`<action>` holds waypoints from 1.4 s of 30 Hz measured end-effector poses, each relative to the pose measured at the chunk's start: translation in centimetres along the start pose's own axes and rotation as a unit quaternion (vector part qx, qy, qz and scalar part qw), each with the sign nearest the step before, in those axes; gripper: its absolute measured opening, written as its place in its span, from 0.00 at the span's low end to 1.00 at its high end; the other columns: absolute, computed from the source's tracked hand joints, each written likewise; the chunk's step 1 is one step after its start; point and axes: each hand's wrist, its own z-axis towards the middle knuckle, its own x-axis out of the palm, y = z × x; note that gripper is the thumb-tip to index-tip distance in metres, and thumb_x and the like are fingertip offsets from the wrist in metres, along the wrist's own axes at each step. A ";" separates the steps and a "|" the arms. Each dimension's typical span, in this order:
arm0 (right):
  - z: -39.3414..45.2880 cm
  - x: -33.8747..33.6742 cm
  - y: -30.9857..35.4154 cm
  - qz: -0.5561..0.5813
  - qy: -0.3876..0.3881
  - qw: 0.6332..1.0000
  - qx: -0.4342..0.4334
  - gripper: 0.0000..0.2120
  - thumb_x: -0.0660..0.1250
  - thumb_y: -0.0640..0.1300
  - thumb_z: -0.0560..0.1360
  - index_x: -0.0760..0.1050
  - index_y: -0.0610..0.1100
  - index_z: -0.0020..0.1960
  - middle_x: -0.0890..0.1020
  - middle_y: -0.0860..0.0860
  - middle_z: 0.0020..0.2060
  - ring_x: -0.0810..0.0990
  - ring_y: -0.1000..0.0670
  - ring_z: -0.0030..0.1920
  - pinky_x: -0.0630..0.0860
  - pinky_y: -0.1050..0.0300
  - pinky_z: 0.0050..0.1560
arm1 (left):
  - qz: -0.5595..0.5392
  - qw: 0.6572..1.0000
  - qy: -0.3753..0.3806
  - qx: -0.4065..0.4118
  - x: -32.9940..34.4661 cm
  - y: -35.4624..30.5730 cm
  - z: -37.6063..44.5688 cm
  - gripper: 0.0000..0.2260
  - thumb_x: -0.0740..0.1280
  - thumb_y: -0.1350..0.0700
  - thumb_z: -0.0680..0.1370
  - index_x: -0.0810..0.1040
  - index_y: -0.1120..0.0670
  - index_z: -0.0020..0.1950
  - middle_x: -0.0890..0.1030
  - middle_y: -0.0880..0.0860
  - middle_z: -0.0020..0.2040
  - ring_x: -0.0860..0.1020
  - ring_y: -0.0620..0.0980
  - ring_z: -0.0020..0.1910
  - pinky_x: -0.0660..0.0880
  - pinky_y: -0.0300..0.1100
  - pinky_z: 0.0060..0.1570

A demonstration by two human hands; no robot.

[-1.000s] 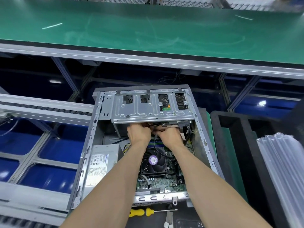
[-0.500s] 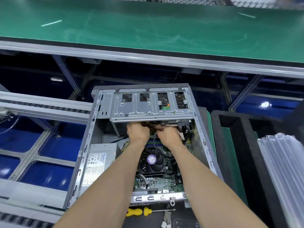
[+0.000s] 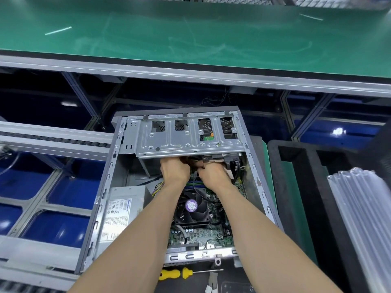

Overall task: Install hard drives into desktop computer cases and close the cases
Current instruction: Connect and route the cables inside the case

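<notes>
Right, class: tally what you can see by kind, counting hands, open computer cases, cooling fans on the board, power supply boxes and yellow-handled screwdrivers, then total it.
Hands: 2, left hand and right hand
Open computer case: 1
Cooling fan: 1
Power supply box: 1
Yellow-handled screwdriver: 1
Total: 6

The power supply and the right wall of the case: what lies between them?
In the head view, the fan on the motherboard lies between the power supply and that wall, crossed by both forearms.
</notes>
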 end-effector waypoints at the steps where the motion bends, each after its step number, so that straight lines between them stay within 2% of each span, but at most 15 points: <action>1: -0.1 0.0 0.0 -0.003 -0.002 1.000 -0.005 0.17 0.57 0.43 0.83 0.77 0.50 0.68 0.81 0.40 0.56 0.77 0.43 0.49 0.70 0.58 0.43 | 0.008 1.000 0.002 0.003 0.0 0.0 0.0 0.12 0.65 0.69 0.74 0.78 0.65 0.56 0.77 0.65 0.55 0.77 0.67 0.54 0.78 0.53 0.58; 4: -0.1 0.0 -0.1 -0.004 -0.006 1.000 -0.008 0.17 0.58 0.43 0.82 0.77 0.50 0.68 0.81 0.41 0.57 0.78 0.42 0.52 0.72 0.57 0.46 | 0.039 0.999 0.011 0.005 0.1 0.0 0.2 0.13 0.66 0.68 0.75 0.77 0.66 0.59 0.77 0.66 0.57 0.76 0.67 0.57 0.76 0.51 0.60; 11: 0.1 0.1 -0.2 0.000 -0.006 1.000 -0.016 0.16 0.58 0.41 0.81 0.79 0.47 0.65 0.81 0.41 0.53 0.74 0.43 0.46 0.70 0.57 0.43 | 0.081 0.996 0.020 0.013 0.2 0.2 0.4 0.14 0.66 0.66 0.76 0.76 0.64 0.61 0.76 0.66 0.59 0.75 0.68 0.59 0.73 0.48 0.55; 14: 0.2 0.0 -0.2 -0.002 -0.007 1.000 -0.011 0.15 0.58 0.42 0.81 0.79 0.46 0.63 0.80 0.41 0.52 0.74 0.43 0.45 0.69 0.57 0.43 | 0.100 0.994 0.025 0.032 0.3 0.2 0.4 0.12 0.66 0.65 0.77 0.77 0.64 0.60 0.76 0.65 0.58 0.75 0.67 0.58 0.69 0.45 0.50; 18: 0.1 -0.1 -0.2 0.003 -0.008 1.000 -0.016 0.16 0.58 0.41 0.80 0.78 0.45 0.64 0.80 0.40 0.55 0.74 0.43 0.47 0.74 0.54 0.47 | 0.088 0.995 0.026 0.024 0.2 0.3 0.4 0.12 0.65 0.66 0.76 0.77 0.65 0.59 0.76 0.65 0.58 0.76 0.67 0.56 0.74 0.49 0.55; 21: 0.2 -0.1 -0.2 0.007 -0.007 1.000 -0.013 0.16 0.58 0.41 0.80 0.79 0.45 0.64 0.80 0.40 0.55 0.75 0.42 0.48 0.75 0.53 0.49 | 0.072 0.997 0.015 0.024 0.2 0.3 0.4 0.10 0.65 0.67 0.75 0.78 0.65 0.56 0.77 0.65 0.54 0.77 0.67 0.53 0.74 0.48 0.50; 23: 0.3 -0.1 -0.2 0.008 -0.006 1.000 -0.011 0.16 0.58 0.41 0.80 0.79 0.44 0.63 0.80 0.40 0.53 0.75 0.42 0.47 0.75 0.53 0.48 | 0.071 0.997 0.008 0.030 0.2 0.3 0.4 0.09 0.65 0.68 0.75 0.78 0.65 0.54 0.78 0.65 0.52 0.76 0.67 0.52 0.72 0.46 0.47; 27: 0.6 0.1 -0.4 0.003 -0.004 1.000 -0.006 0.15 0.58 0.42 0.80 0.79 0.42 0.61 0.77 0.44 0.46 0.74 0.43 0.44 0.70 0.57 0.42 | 0.090 0.995 0.005 0.045 0.3 0.3 0.3 0.07 0.65 0.67 0.74 0.78 0.65 0.51 0.78 0.65 0.51 0.76 0.66 0.53 0.72 0.48 0.49; 32: 0.5 0.1 -0.3 0.006 0.001 1.000 -0.012 0.15 0.58 0.41 0.81 0.78 0.42 0.62 0.80 0.40 0.54 0.78 0.41 0.50 0.75 0.53 0.48 | 0.101 0.993 0.008 0.062 0.4 0.4 0.3 0.07 0.66 0.68 0.72 0.76 0.63 0.50 0.72 0.61 0.46 0.75 0.66 0.50 0.68 0.44 0.45; 35: 0.5 0.1 -0.3 0.001 0.002 1.000 -0.014 0.14 0.58 0.41 0.80 0.78 0.41 0.61 0.80 0.40 0.55 0.78 0.41 0.52 0.77 0.52 0.51 | 0.128 0.989 0.027 0.074 0.5 0.4 0.4 0.08 0.67 0.68 0.73 0.77 0.64 0.52 0.76 0.65 0.50 0.75 0.67 0.53 0.68 0.45 0.47; 37: 0.6 0.1 -0.4 0.003 0.003 1.000 -0.006 0.15 0.59 0.41 0.79 0.79 0.42 0.61 0.80 0.41 0.53 0.78 0.41 0.50 0.77 0.53 0.50 | 0.143 0.986 0.035 0.084 0.5 0.5 0.5 0.09 0.67 0.67 0.74 0.77 0.64 0.54 0.77 0.66 0.53 0.75 0.67 0.53 0.70 0.46 0.48; 42: 0.8 0.3 -0.5 0.010 -0.002 1.000 0.007 0.12 0.60 0.42 0.77 0.79 0.40 0.56 0.78 0.45 0.42 0.75 0.46 0.39 0.71 0.58 0.37 | 0.160 0.982 0.036 0.095 0.6 0.7 0.6 0.11 0.67 0.67 0.75 0.77 0.64 0.56 0.77 0.66 0.54 0.76 0.68 0.53 0.70 0.47 0.45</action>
